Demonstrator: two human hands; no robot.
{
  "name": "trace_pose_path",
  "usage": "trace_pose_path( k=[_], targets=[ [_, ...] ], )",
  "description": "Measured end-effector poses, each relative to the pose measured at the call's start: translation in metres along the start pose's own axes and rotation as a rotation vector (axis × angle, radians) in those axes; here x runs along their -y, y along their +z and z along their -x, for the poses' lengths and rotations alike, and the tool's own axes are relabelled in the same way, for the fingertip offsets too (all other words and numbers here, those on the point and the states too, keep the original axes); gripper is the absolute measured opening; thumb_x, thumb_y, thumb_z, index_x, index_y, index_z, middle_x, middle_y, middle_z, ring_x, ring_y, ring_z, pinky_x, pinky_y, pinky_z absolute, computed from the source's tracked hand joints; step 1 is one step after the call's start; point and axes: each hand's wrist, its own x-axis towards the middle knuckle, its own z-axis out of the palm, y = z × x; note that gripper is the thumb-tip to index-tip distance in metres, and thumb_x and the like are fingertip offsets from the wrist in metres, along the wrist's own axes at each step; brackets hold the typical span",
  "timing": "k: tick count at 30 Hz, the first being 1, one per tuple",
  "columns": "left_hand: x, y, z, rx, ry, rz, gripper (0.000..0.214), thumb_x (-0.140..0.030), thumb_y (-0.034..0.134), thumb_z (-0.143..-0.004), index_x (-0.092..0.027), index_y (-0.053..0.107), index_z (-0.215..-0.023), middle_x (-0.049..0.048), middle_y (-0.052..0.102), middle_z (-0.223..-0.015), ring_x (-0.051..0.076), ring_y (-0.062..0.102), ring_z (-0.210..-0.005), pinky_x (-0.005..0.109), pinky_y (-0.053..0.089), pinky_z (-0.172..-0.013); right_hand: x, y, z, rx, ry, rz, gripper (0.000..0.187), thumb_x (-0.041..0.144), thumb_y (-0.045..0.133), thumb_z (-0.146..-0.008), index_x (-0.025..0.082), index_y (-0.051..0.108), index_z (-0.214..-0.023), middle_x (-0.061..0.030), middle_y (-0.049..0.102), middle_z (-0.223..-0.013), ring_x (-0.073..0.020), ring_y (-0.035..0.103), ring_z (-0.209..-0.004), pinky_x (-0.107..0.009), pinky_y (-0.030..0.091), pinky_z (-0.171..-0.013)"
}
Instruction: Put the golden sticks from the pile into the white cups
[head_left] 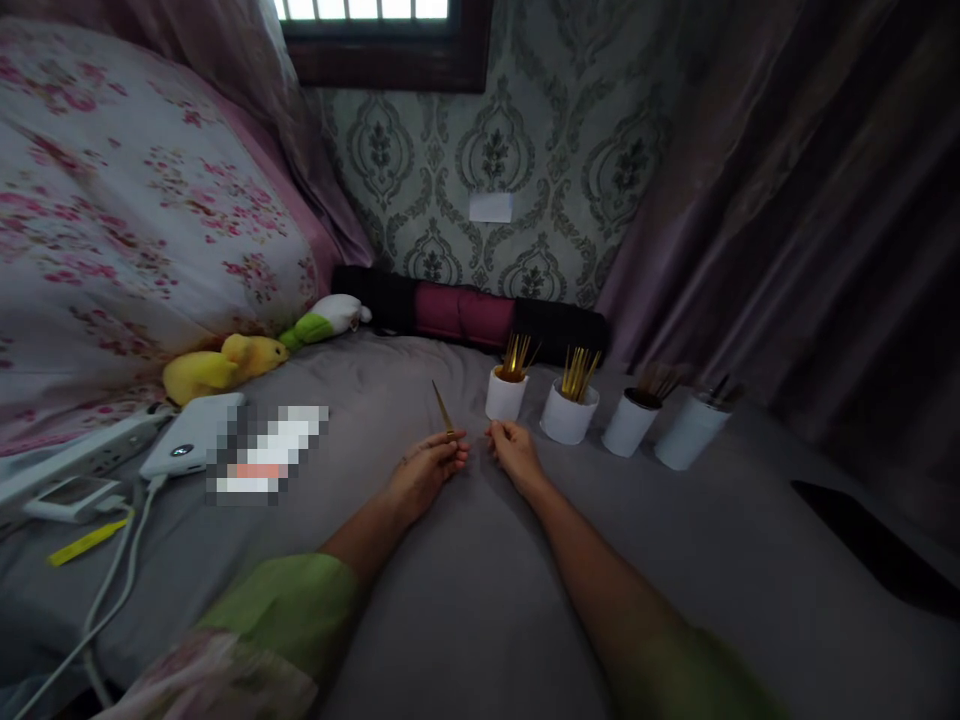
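My left hand is closed around a few thin gold sticks, whose tips slant up and to the left. Just to its right, my right hand is closed with thumb and fingers pinched together; whatever lies between them is too small to make out. Beyond that hand stands a white cup with gold sticks upright in it. A wider white cup beside it also carries gold sticks. Farther right are a white cup with brownish sticks and a leaning-looking white cup with dark-tipped sticks.
Grey sheet lies under everything. On the left are a power strip, a white power bank, cables and a yellow strip. Plush toys and a long black-and-maroon roll line the back. A dark flat object lies right.
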Motion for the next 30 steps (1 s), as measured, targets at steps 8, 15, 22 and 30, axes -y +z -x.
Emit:
trace_pose_path(
  k=[8, 15, 22, 30],
  targets=[
    [0.001, 0.004, 0.008, 0.046, 0.014, -0.055, 0.020, -0.008, 0.056, -0.071, -0.010, 0.062, -0.090, 0.0063, 0.062, -0.075, 0.007, 0.055, -0.061, 0.018, 0.044, -0.058, 0.013, -0.004, 0.003, 0.051, 0.115, -0.091, 0.034, 0.043, 0.041, -0.074, 0.014, 0.058, -0.074, 0.0014, 0.051, -0.057, -0.0062, 0.042, -0.041, -0.016, 0.028, -0.034],
    [0.003, 0.006, 0.013, 0.131, 0.009, -0.073, 0.024, -0.009, 0.056, -0.070, -0.012, 0.062, -0.094, 0.0062, 0.062, -0.079, 0.007, 0.055, -0.063, 0.019, 0.043, -0.061, 0.019, -0.007, 0.001, 0.110, 0.158, -0.163, 0.029, 0.038, 0.044, -0.073, 0.013, 0.058, -0.075, 0.0034, 0.049, -0.054, -0.0038, 0.038, -0.038, -0.015, 0.026, -0.034],
    [0.003, 0.013, 0.019, 0.157, 0.010, -0.120, 0.025, -0.011, 0.057, -0.068, -0.012, 0.063, -0.093, 0.0068, 0.061, -0.080, 0.008, 0.055, -0.064, 0.021, 0.042, -0.061, 0.023, -0.010, -0.004, 0.145, 0.175, -0.241, 0.032, 0.042, 0.045, -0.074, 0.013, 0.058, -0.074, 0.0032, 0.048, -0.055, -0.0034, 0.037, -0.038, -0.016, 0.024, -0.032],
    [0.008, 0.016, 0.022, 0.258, 0.033, -0.185, 0.027, -0.016, 0.058, -0.068, -0.013, 0.063, -0.094, 0.0066, 0.060, -0.079, 0.010, 0.054, -0.064, 0.023, 0.042, -0.060, 0.041, -0.020, -0.002, 0.246, 0.199, -0.322, 0.033, 0.043, 0.045, -0.075, 0.013, 0.058, -0.075, 0.0047, 0.045, -0.051, -0.0027, 0.033, -0.036, -0.016, 0.020, -0.032]
  ],
)
